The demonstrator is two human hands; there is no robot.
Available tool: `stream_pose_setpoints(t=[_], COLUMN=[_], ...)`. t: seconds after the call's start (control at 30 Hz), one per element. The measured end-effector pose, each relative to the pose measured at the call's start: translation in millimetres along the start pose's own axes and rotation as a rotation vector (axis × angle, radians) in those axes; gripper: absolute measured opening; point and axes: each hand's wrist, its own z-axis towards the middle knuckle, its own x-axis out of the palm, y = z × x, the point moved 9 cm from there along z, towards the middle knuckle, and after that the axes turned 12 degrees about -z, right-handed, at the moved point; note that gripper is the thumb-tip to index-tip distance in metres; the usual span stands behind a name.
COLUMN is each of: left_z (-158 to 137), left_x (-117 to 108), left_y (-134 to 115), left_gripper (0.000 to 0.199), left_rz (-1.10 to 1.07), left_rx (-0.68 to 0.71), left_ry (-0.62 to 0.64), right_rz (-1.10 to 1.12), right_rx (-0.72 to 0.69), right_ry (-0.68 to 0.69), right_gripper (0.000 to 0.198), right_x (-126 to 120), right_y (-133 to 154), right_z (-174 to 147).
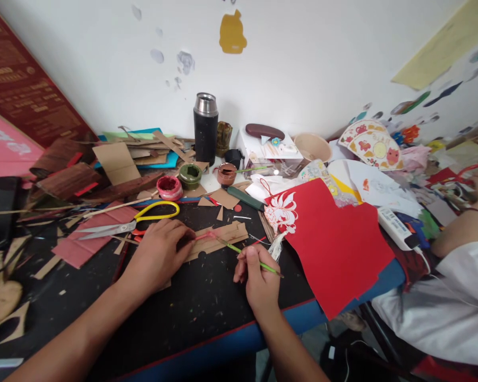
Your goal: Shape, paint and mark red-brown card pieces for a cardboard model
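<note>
My left hand [163,252] is closed, its fingertips pinching one end of a thin, red-painted strip [204,235] over a piece of brown cardboard [227,235]. Held between the fingers of my right hand [258,276] is a paintbrush with a green handle [270,268]. The brush points left, its bristles at or very near the strip's right end. Scissors with yellow and orange handles [158,208] lie just beyond my left hand. Behind the cardboard stand small open jars of red paint [169,192], green paint [190,178] and brown paint [226,175].
A large red sheet [338,249] overhangs the blue table edge at right. A black flask [206,130] stands near the wall. Cardboard scraps [117,163] pile up at back left. A green-handled tool [246,198] lies behind my right hand. Another person's arm [462,225] is at far right.
</note>
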Motion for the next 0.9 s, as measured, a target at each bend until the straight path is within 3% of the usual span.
stream_pose_setpoints(t=[0.33, 0.53, 0.9], left_z=[-0.5, -0.3, -0.3], left_x=[1.0, 1.5, 1.6], left_y=[0.0, 0.0, -0.7], left_gripper=[0.022, 0.021, 0.025], left_rz=[0.021, 0.014, 0.017], left_rx=[0.019, 0.016, 0.026], left_ry=[-0.012, -0.007, 0.004], right_rz=[0.045, 0.003, 0.011], right_rx=[0.017, 0.001, -0.002], right_ry=[-0.045, 0.022, 0.017], right_gripper=[0.055, 0.056, 0.056], right_x=[-4.7, 1.9, 2.0], right_y=[-1.4, -0.1, 0.2], right_z=[1.7, 0.9, 2.0])
